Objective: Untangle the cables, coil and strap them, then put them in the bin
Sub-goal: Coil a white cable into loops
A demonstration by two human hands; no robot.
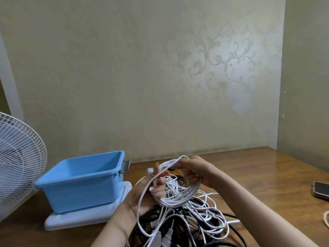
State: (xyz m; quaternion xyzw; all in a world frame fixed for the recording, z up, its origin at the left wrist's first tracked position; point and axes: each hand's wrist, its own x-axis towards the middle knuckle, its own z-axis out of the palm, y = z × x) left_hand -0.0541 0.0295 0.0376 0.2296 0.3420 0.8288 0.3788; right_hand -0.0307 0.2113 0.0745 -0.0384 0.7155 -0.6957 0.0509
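**Head view.** A white cable (178,199) is held up in loops between the two hands, just above the tangle (195,223) of black and white cables heaped by the near edge of the counter (258,172). The loops are hung over the left hand (149,195), which is turned palm up, with the thumb closed against them; it appears to be used as a former so that the turns stay even. The far side of the coil is gripped by the right hand (197,171), with the fingers curled round the bundle and the top strand pinched, probably so that the next turn can be laid on. Several strands are trailed down from the coil into the heap, so the cable is judged to be only partly freed and wound. No strap can be made out.

The blue bin (80,191) is set on a white lid (80,221) toward the left edge of the counter, just beside the left hand and apparently placed within easy reach for the drop. Nothing can be seen in the part of its inside that shows. A white fan (19,154) is stood beyond the bin at the left, and a phone (321,190) is laid at the right edge, well apart from the work.
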